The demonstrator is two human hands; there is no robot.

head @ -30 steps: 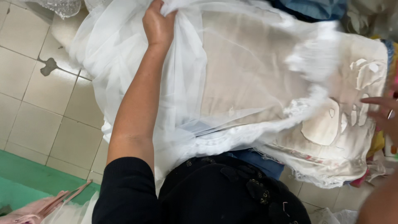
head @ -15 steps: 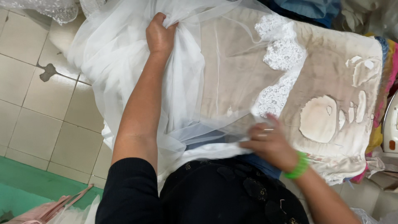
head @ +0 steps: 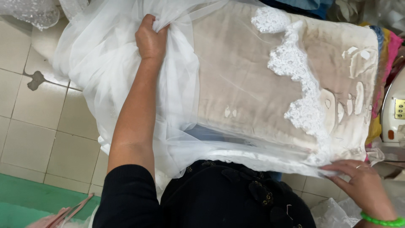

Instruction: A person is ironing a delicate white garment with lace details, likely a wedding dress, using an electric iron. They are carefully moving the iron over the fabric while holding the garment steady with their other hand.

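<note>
- White tulle veil (head: pixel 139 84) lies spread over the beige padded board (head: pixel 236 84), spilling off its left side toward the tiled floor (head: pixel 33 122).
- Nearest me, my right hand (head: pixel 358 181) pinches the veil's near edge, fingers lightly curled on it.
- Its lace trim (head: pixel 303 97) runs along the right.
- Farther off, my left hand (head: pixel 149 38) grips bunched tulle in a fist.

Tulle (head: pixel 126 76) over padded board (head: pixel 249 88)
</note>
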